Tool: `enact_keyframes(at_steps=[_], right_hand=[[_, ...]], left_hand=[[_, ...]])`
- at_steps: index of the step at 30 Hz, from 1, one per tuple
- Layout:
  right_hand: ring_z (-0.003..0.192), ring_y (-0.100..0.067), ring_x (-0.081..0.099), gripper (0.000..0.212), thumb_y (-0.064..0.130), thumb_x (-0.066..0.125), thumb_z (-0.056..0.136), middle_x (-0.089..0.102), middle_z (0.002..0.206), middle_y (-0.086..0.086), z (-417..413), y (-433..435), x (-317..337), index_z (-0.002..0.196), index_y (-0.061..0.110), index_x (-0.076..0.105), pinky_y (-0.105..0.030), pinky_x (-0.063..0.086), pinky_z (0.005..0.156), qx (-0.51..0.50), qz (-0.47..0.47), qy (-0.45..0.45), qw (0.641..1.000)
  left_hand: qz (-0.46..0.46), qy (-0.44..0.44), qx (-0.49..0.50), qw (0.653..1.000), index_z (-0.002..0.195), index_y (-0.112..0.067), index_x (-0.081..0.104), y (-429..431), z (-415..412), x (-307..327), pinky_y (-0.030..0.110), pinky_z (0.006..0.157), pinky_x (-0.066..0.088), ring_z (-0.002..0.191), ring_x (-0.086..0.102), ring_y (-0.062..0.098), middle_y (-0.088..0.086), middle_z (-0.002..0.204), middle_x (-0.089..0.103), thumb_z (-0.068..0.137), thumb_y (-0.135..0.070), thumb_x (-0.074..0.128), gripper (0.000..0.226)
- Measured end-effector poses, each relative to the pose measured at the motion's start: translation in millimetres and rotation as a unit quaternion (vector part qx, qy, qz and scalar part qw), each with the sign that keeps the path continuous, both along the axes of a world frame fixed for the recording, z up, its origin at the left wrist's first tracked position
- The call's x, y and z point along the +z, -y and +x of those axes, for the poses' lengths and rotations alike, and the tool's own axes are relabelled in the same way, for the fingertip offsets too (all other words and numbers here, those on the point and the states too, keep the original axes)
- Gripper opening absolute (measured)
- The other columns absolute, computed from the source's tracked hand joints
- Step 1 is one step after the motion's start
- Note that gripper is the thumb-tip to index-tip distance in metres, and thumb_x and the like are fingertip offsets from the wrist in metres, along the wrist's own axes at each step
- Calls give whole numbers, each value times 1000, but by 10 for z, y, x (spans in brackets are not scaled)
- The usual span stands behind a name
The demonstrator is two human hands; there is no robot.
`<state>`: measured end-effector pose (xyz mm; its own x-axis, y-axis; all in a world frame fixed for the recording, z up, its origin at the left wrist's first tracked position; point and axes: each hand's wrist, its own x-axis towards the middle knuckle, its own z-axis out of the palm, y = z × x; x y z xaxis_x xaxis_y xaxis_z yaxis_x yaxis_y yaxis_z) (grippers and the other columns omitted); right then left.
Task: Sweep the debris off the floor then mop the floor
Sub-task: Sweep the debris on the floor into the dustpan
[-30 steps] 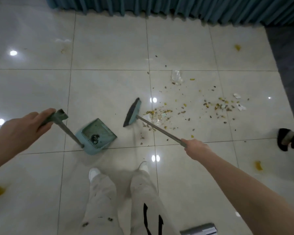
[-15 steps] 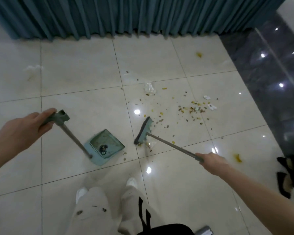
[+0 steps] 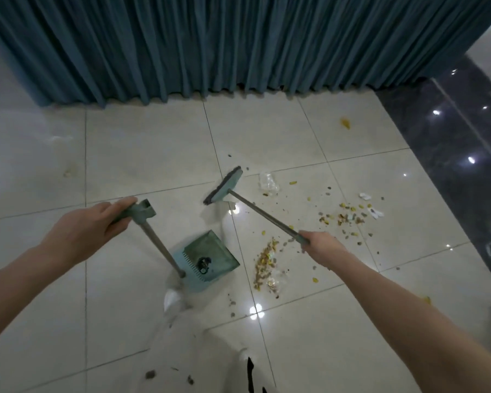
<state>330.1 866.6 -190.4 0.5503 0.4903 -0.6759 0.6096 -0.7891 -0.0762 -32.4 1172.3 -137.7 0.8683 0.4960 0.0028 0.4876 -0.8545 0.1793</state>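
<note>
Glossy pale square tiles with thin dark grout lines make up the floor [image 3: 142, 154], which runs back to a pleated teal curtain [image 3: 238, 43] hanging down to it, meets a dark polished stone strip [image 3: 451, 137] on the right, and shows small bright light reflections [image 3: 257, 311].

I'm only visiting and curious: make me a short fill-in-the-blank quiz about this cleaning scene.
1. The left hand grips the long handle of the ____.
2. The right hand holds the ____ by its metal shaft.
3. The heap of debris lies on the tiled ____, close to the right hand.
4. Along the far edge of the tiles hangs a blue-green ____.

Missing words: dustpan; broom; floor; curtain.
</note>
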Motion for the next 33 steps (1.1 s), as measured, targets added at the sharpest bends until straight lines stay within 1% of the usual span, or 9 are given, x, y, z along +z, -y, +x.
enact_keyframes(at_steps=[2, 5, 8, 12, 16, 18, 21, 27, 33], right_hand=[[83, -25, 62, 40, 30, 43, 101, 63, 106, -7, -25, -610, -48, 140, 27, 46, -34, 53, 66, -40, 27, -10, 999], [77, -26, 62, 35, 27, 45, 100, 62, 98, -8, -34, -1330, -138, 134, 22, 53, -35, 55, 61, -81, 65, -19, 994], [73, -28, 63, 33, 22, 44, 100, 63, 95, -11, 21, -2041, -385, 131, 18, 54, -39, 58, 64, -116, 77, -26, 990], [61, -25, 57, 30, 18, 42, 100, 61, 91, -12, 200, -2682, -794, 125, 15, 58, -30, 50, 49, -158, 80, -32, 984], [63, -28, 59, 27, 14, 41, 101, 64, 99, -18, 269, -2968, -1140, 119, 7, 59, -39, 59, 62, -182, 45, -34, 982], [58, -27, 58, 28, 14, 38, 102, 62, 94, -17, 188, -2950, -1252, 121, 5, 56, -38, 58, 55, -176, 26, -34, 984], [54, -21, 54, 30, 16, 37, 101, 55, 80, -8, 20, -2702, -1367, 125, 9, 54, -28, 43, 42, -157, 20, -28, 987], [62, -16, 51, 29, 15, 39, 97, 50, 77, -2, -173, -1914, -1325, 124, 15, 51, -28, 40, 48, -131, -26, -22, 991], [61, -15, 51, 31, 14, 38, 98, 52, 78, -2, -243, -998, -1103, 125, 18, 52, -30, 43, 50, -143, -37, -37, 988]], left_hand=[[-26, -15, 9, 1000, 128, -23, 51, -385, 51, -20, 36, 44, 44, 49, 60, 38, 17, 88, 67, 83, -16, 71, 49], [-32, -18, 13, 999, 132, -26, 53, -794, 169, -143, 39, 52, 48, 61, 63, 38, 12, 93, 67, 91, -31, 61, 42], [-28, -6, -37, 999, 129, -27, 49, -1209, 342, -298, 33, 46, 45, 51, 60, 36, 11, 78, 63, 91, -53, 35, 49], [-21, 4, -74, 997, 128, -29, 43, -1628, 524, -540, 33, 41, 45, 45, 56, 35, 11, 72, 60, 95, -59, 19, 51], [3, 3, -109, 994, 128, -26, 43, -1930, 627, -706, 34, 40, 46, 44, 54, 35, 12, 71, 58, 97, -56, 16, 50], [-5, 1, -97, 995, 129, -25, 43, -1997, 661, -741, 37, 42, 48, 48, 56, 36, 13, 75, 60, 95, -52, 28, 46], [-22, -2, -73, 997, 130, -25, 44, -1954, 690, -779, 42, 47, 51, 55, 59, 38, 14, 81, 62, 92, -48, 33, 45], [-20, -9, -74, 997, 127, -21, 50, -1603, 778, -713, 39, 42, 47, 48, 57, 37, 14, 73, 57, 92, -45, 36, 45], [-43, -45, -26, 998, 129, -36, 30, -1088, 847, -659, 40, 51, 48, 60, 60, 37, 13, 91, 59, 94, -43, 41, 38]])
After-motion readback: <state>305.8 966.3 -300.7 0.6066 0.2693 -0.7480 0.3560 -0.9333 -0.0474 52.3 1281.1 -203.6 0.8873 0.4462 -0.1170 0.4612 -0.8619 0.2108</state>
